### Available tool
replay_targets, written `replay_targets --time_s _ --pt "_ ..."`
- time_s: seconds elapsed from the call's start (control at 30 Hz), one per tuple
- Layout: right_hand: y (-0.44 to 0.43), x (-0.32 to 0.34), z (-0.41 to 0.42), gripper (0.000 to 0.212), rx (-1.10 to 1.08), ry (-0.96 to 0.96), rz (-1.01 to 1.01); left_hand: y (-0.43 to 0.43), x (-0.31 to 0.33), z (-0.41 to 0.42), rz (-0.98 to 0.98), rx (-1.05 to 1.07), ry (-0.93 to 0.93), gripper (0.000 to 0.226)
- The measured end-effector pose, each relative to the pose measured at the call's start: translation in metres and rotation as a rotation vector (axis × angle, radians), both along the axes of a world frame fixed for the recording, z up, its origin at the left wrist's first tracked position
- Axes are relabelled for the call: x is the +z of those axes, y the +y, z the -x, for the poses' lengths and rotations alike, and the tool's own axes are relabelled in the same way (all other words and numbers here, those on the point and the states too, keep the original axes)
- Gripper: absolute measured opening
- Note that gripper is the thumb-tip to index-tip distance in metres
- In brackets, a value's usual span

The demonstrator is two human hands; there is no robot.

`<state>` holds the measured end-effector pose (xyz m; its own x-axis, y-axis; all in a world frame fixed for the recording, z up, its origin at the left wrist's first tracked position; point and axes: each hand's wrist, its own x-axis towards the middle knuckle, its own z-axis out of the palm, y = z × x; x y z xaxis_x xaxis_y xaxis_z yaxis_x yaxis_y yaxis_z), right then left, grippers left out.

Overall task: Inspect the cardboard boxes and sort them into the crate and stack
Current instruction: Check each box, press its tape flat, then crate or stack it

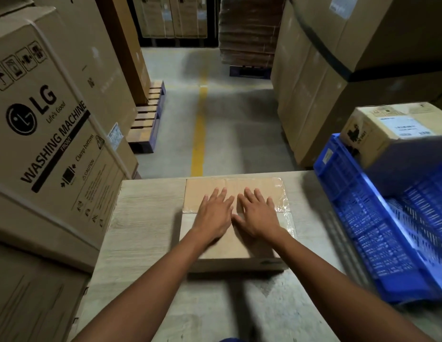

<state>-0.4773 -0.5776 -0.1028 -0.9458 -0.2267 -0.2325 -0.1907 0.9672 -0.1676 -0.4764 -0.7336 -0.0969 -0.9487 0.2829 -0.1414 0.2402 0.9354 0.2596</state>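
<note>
Grip slack: left hand [215, 217], right hand [259, 215] flat, fingers [223, 194] straight, palms down atop cardboard box [259, 187], arms outstretched.

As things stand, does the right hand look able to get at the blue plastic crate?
Probably yes. The right hand lies flat on the taped brown cardboard box, holding nothing, and the blue slatted plastic crate stands just to its right, with only bare table between them.

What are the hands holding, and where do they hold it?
Nothing is held. The left hand and right hand lie flat on top of the flat brown cardboard box, fingers straight.
</note>
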Motion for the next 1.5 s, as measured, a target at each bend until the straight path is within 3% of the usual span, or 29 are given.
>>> replay_targets --time_s 0.1,0.17,0.27,0.37,0.57,0.73,0.83,0.97,1.03,1.17,1.33,1.5 --pt "-0.002 -0.003 -0.027 0.041 0.022 0.270 0.020 0.002 -0.001 -0.028 -0.062 -0.039 0.033 0.046" --pt "-0.003 -0.012 -0.048 0.033 0.006 0.350 0.057 0.004 -0.006 -0.050 -0.074 -0.056 0.055 0.052" --pt "-0.006 -0.023 -0.067 0.047 -0.030 0.275 0.043 0.007 -0.012 -0.065 -0.064 -0.044 0.060 0.073" --pt "-0.008 -0.020 -0.060 0.059 0.009 0.169 -0.027 0.011 -0.013 -0.061 -0.030 -0.004 0.024 0.054" --pt "0.005 -0.007 -0.059 0.042 0.106 0.183 -0.017 0.011 -0.005 -0.067 -0.001 -0.035 0.034 0.050" --pt "0.012 -0.004 -0.099 0.009 -0.167 0.335 0.164 0.012 -0.006 -0.105 -0.250 -0.064 0.221 0.040" --pt "0.014 -0.012 -0.122 0.019 -0.184 0.432 0.181 0.009 -0.020 -0.126 -0.304 -0.060 0.305 0.032" --pt "0.021 -0.016 -0.122 0.004 -0.126 0.472 0.172 0.016 -0.015 -0.119 -0.191 -0.057 0.309 0.029" --pt "0.028 -0.011 -0.116 0.015 -0.115 0.460 0.193 0.025 -0.008 -0.108 -0.141 -0.095 0.306 0.029" --pt "0.041 -0.010 -0.118 0.008 -0.225 0.417 0.203 0.048 -0.010 -0.092 -0.178 -0.228 0.252 0.036" --pt "0.060 -0.021 -0.132 0.013 -0.279 0.502 0.231 0.071 -0.020 -0.096 -0.166 -0.222 0.217 0.038" --pt "0.065 -0.017 -0.119 0.015 -0.266 0.505 0.075 0.079 -0.012 -0.084 -0.154 -0.166 0.276 0.030"
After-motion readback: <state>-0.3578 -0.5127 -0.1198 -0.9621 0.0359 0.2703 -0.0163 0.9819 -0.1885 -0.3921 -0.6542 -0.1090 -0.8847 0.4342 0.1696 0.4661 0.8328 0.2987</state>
